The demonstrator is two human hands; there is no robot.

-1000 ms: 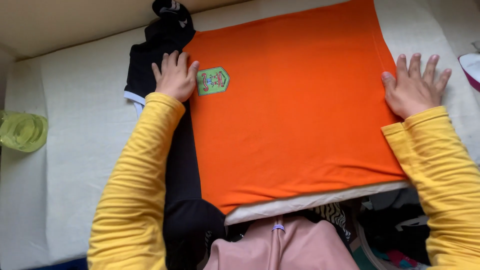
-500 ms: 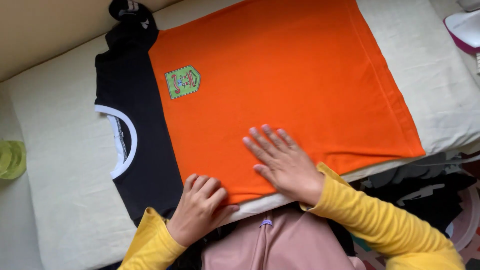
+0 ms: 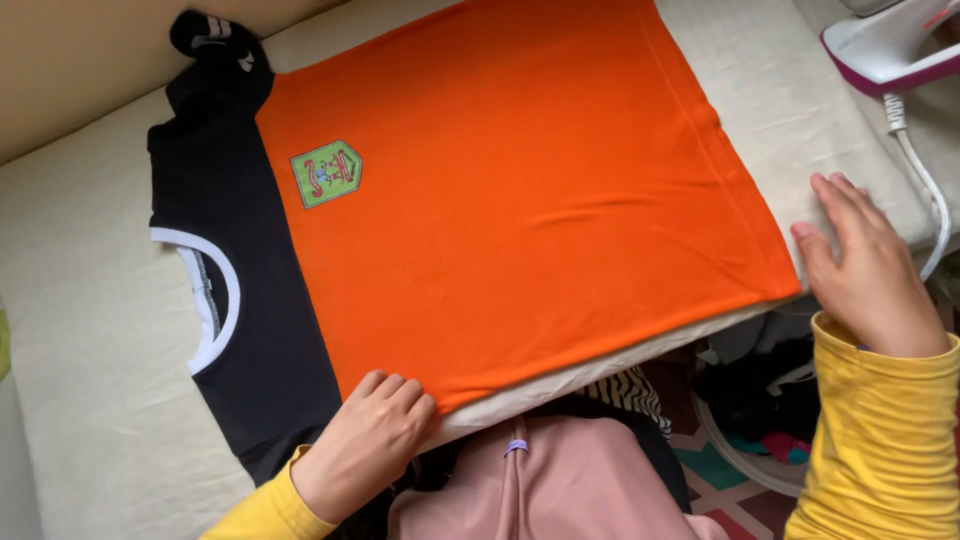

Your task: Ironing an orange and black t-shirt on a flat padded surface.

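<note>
An orange T-shirt with a black shoulder part, a white-trimmed neckline and a green chest badge lies flat on a cream padded ironing surface. My left hand rests on the near edge of the shirt, fingers curled where black meets orange. My right hand lies flat and spread on the cream surface just past the shirt's hem at the right. Both arms wear yellow sleeves.
A white and purple iron stands at the top right, and its white cord runs down past my right hand. Below the surface's near edge are pink cloth and a basket of dark clothes.
My right hand has left the middle of the orange cloth and gone right, past the hem. My left hand stays at the near edge. The view has shifted a little.
</note>
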